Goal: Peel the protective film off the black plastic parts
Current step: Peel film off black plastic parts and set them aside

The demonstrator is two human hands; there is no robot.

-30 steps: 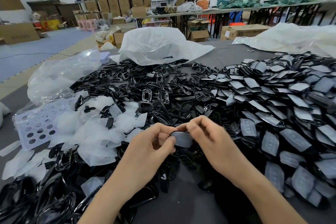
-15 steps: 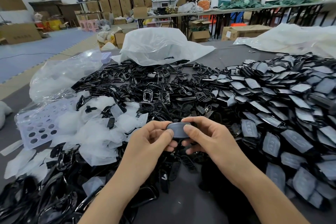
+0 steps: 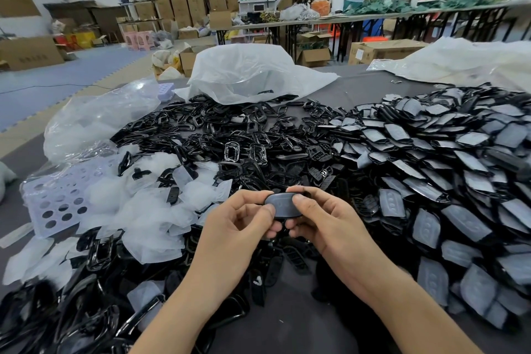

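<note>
You've got one oval black part [image 3: 280, 204] pinched between both hands. It's held up over the bench [image 3: 287, 333] right in front of you, just above the loose black pieces in the middle. Your left hand [image 3: 238, 227] has its thumb on the near left end, with the fingers curled underneath. Your right hand [image 3: 327, 224] clamps the right end the same way, thumb on top. So both sets of fingers are closed on the part, not loose. The greyish film [image 3: 283, 200] looks fully stuck to the face, and I can't spot a lifted corner from here.

My tip: let the left hand hold it by the edges and free up your right thumbnail to pick at the film's rim at the end of the oval. Once a tab lifts, pull low and flat across the face, not straight up, so it comes off in one piece. Try not to smear the bare face with your thumbs afterwards. The film probably belongs on the white heap of peelings [image 3: 149, 210] to your left, and the next part comes from the covered stack [image 3: 431, 210] on your right.
</note>
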